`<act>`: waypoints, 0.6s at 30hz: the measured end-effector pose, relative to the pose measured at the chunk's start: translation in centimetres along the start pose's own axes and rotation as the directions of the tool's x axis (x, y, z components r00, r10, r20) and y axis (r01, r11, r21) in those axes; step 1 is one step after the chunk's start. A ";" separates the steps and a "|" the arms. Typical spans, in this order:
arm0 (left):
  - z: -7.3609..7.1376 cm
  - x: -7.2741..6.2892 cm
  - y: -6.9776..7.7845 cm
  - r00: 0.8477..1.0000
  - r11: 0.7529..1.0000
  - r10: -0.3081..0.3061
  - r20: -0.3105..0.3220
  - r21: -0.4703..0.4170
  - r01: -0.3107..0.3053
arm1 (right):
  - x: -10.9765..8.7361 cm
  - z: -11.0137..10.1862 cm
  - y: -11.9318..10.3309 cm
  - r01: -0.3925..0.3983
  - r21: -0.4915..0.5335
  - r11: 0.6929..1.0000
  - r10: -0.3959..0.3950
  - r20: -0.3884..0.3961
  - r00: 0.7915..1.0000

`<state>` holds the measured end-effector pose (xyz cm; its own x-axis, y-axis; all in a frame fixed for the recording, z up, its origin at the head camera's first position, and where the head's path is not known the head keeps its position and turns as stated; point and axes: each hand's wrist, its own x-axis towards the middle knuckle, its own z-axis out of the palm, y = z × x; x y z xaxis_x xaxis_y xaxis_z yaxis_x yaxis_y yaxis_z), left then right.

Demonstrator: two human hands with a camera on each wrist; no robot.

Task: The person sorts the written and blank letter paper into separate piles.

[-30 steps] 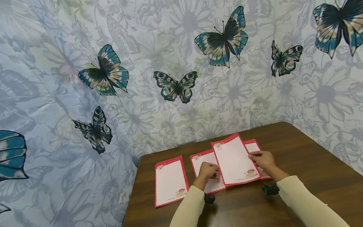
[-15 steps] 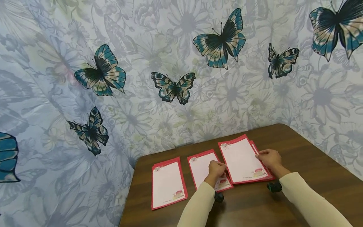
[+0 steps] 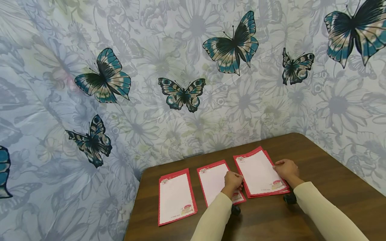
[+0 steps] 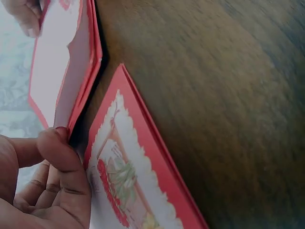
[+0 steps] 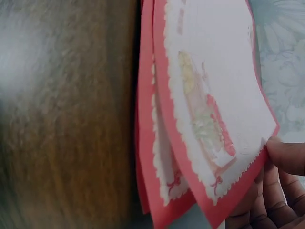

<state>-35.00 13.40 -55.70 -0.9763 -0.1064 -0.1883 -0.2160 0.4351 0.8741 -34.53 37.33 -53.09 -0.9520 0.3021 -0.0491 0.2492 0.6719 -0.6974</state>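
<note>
We see the left hand and right hand pinching opposite edges of a red-bordered sheet between them. The right wrist view shows us a lower sheet's scalloped border; only the head view catches wall butterflies.

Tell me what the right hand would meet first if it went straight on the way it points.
Most likely the red-bordered sheet whose edge the right hand pinches; its fingers point across it. Whether they would slide over or buckle it is unclear.
</note>
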 end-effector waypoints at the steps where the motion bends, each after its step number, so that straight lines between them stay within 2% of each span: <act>1: 0.0 0.0 0.0 1.000 1.000 -0.003 0.001 0.004 0.003 | 0.0 0.0 0.1 0.002 -0.011 1.000 -0.002 0.001 1.000; 7: -0.1 0.1 0.0 1.000 1.000 -0.026 0.008 0.011 0.026 | 0.0 -0.1 0.6 0.003 -0.053 0.999 -0.001 0.029 1.000; 11: -0.5 0.0 0.3 0.999 0.998 -0.025 0.026 0.060 0.023 | -0.1 -0.2 0.5 0.024 -0.060 0.998 -0.022 0.028 0.999; 15: -1.5 -0.1 0.8 0.999 0.992 0.012 0.033 0.123 -0.016 | -0.2 -0.1 -0.9 0.072 -0.050 0.996 -0.071 0.028 0.997; 18: -2.6 -0.1 1.1 0.998 0.996 0.015 0.053 0.089 -0.020 | -0.6 0.4 -2.7 0.141 -0.052 0.989 -0.137 0.068 0.988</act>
<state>-35.09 11.57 -53.57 -0.9787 -0.0522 -0.1986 -0.1968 0.5148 0.8344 -34.74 35.10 -51.50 -0.9871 0.1603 -0.0017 0.1217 0.7423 -0.6589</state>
